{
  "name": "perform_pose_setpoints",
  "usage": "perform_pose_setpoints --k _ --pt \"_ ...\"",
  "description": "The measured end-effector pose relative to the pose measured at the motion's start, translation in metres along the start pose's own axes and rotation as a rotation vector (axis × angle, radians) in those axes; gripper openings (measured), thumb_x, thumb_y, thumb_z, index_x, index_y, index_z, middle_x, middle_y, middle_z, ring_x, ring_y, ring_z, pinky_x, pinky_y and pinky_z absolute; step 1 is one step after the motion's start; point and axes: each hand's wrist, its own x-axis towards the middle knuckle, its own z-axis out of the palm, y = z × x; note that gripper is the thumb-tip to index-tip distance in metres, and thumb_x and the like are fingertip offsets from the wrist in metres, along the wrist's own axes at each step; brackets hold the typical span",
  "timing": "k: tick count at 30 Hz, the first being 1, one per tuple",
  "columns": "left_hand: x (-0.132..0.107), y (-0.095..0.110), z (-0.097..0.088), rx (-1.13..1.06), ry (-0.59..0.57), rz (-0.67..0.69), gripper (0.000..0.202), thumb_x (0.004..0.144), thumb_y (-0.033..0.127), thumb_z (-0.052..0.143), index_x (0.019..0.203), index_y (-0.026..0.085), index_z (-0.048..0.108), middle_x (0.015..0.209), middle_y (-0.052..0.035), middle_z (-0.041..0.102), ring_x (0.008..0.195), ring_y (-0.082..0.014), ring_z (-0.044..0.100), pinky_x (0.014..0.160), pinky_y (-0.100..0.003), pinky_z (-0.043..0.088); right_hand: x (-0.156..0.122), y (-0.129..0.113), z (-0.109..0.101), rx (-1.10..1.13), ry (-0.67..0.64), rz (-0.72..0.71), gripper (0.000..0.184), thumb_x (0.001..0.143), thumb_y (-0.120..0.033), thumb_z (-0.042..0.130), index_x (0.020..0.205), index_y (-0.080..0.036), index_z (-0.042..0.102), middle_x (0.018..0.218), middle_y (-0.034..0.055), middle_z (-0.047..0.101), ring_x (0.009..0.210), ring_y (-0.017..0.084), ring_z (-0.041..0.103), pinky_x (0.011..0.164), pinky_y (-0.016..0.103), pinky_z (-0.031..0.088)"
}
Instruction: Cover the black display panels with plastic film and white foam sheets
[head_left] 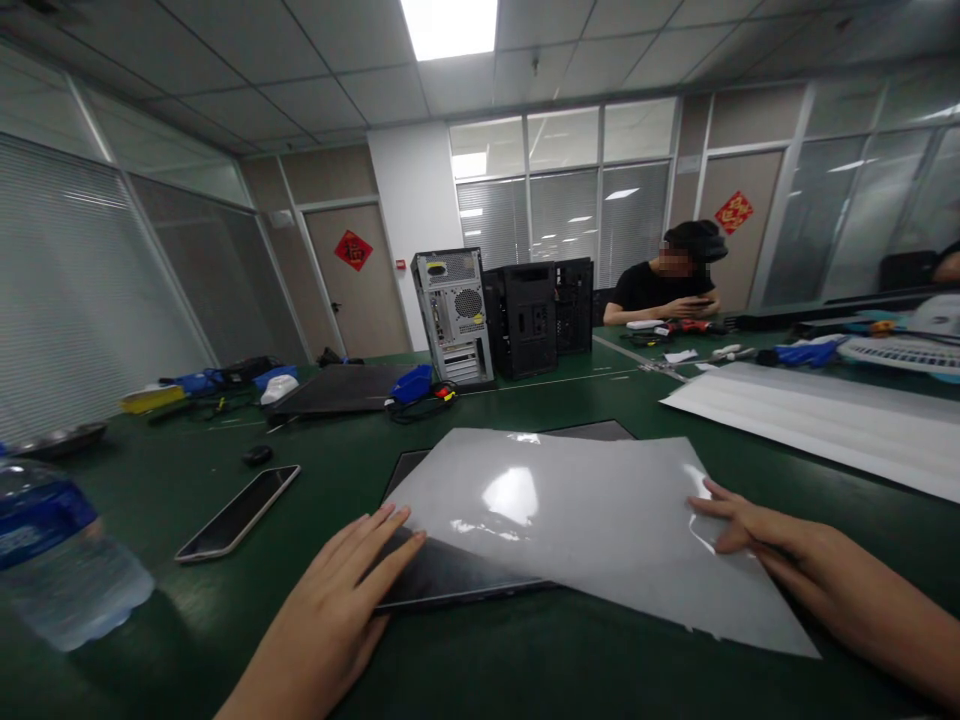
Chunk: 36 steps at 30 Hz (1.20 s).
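Note:
A glossy translucent grey-white sheet [570, 510] lies askew over a flat dark panel [465, 580] on the green table. The panel's lower left part and a far corner show past the sheet. My left hand [352, 580] rests at the panel's left edge, fingers stretched and apart, fingertips by the sheet's left corner. At the sheet's right edge, my right hand [765, 530] has the rim between its fingers; part of its grip is hidden. The sheet's near right corner sticks out well beyond the panel.
A phone [240, 513], a small black object [257, 455] and a water bottle [67, 560] stand or lie at left. Computer cases [457, 315] and a black panel [341, 388] are behind. White sheets [825, 415] lie at right. Across the table sits a person [667, 285].

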Motion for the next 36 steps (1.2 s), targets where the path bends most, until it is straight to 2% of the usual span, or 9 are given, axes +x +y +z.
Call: perform_pose_setpoints --k 5,10,13,16,19,21,26,30,36 --pt "-0.002 -0.005 0.003 -0.093 -0.075 0.02 0.058 0.073 0.005 0.055 0.124 0.031 0.065 0.129 -0.0017 0.068 0.116 -0.0237 0.064 0.099 -0.043 0.052 -0.008 0.02 0.006 -0.17 0.108 0.214 0.041 0.094 -0.05 0.041 0.115 -0.03 0.069 0.131 0.0056 0.061 0.111 0.032 0.063 0.084 0.051 0.058" --pt "-0.001 -0.003 0.003 -0.141 -0.11 -0.029 0.058 0.074 0.002 0.053 0.123 0.031 0.065 0.128 -0.002 0.068 0.114 -0.023 0.064 0.099 -0.043 0.051 -0.013 0.019 -0.005 -0.24 0.269 0.38 0.047 0.094 -0.039 0.038 0.132 -0.021 0.058 0.123 0.0128 0.065 0.094 0.032 0.069 0.063 0.041 0.062" --pt "-0.002 -0.003 0.002 -0.155 -0.114 -0.048 0.059 0.074 0.003 0.054 0.124 0.032 0.065 0.129 -0.0022 0.067 0.116 -0.0239 0.063 0.099 -0.044 0.051 -0.012 0.0 -0.009 -0.237 0.327 0.354 0.046 0.094 -0.037 0.036 0.131 -0.022 0.058 0.134 0.0108 0.058 0.109 0.035 0.063 0.075 0.048 0.061" --pt "-0.003 -0.002 0.0 -0.149 -0.108 -0.095 0.057 0.073 0.003 0.057 0.123 0.031 0.065 0.131 -0.0034 0.065 0.119 -0.0257 0.06 0.1 -0.046 0.049 -0.007 -0.024 -0.001 -0.123 0.156 0.195 0.043 0.094 -0.045 0.042 0.13 -0.031 0.06 0.138 0.0021 0.055 0.123 0.032 0.055 0.099 0.053 0.051" --pt "-0.002 -0.002 -0.003 -0.136 -0.095 -0.139 0.056 0.072 0.003 0.06 0.121 0.03 0.065 0.133 -0.0044 0.063 0.121 -0.0268 0.058 0.101 -0.046 0.047 -0.003 -0.041 0.012 -0.055 -0.06 0.153 0.048 0.09 -0.055 0.05 0.133 -0.037 0.058 0.142 -0.0013 0.051 0.126 0.032 0.052 0.105 0.058 0.044" --pt "-0.002 -0.002 -0.003 -0.121 -0.086 -0.159 0.056 0.072 0.003 0.06 0.121 0.03 0.065 0.134 -0.0046 0.063 0.122 -0.0273 0.058 0.102 -0.047 0.047 -0.002 -0.044 0.016 -0.015 -0.123 0.158 0.049 0.091 -0.055 0.049 0.136 -0.038 0.056 0.144 -0.0016 0.048 0.129 0.032 0.049 0.107 0.059 0.04" --pt "-0.002 -0.004 -0.001 -0.091 -0.057 -0.204 0.06 0.071 0.004 0.062 0.126 0.028 0.063 0.139 -0.0062 0.06 0.124 -0.0293 0.056 0.103 -0.049 0.045 0.0 -0.037 0.018 0.091 -0.165 0.127 0.044 0.095 -0.05 0.044 0.138 -0.039 0.053 0.146 -0.0026 0.045 0.134 0.028 0.043 0.115 0.056 0.028" --pt "-0.001 -0.005 0.001 -0.122 -0.134 -0.186 0.055 0.074 0.008 0.062 0.123 0.029 0.066 0.134 -0.0046 0.064 0.119 -0.0276 0.06 0.101 -0.046 0.047 0.002 -0.037 0.019 0.109 -0.191 0.126 0.047 0.096 -0.051 0.042 0.141 -0.039 0.049 0.149 -0.0026 0.041 0.139 0.028 0.034 0.116 0.058 0.02" --pt "0.001 -0.002 0.001 -0.145 -0.249 -0.198 0.045 0.079 0.011 0.056 0.117 0.031 0.071 0.124 -0.0007 0.07 0.113 -0.0245 0.065 0.099 -0.044 0.05 0.003 -0.042 0.018 0.089 -0.177 0.197 0.047 0.095 -0.055 0.04 0.138 -0.041 0.052 0.151 -0.0045 0.037 0.141 0.03 0.03 0.115 0.059 0.024"
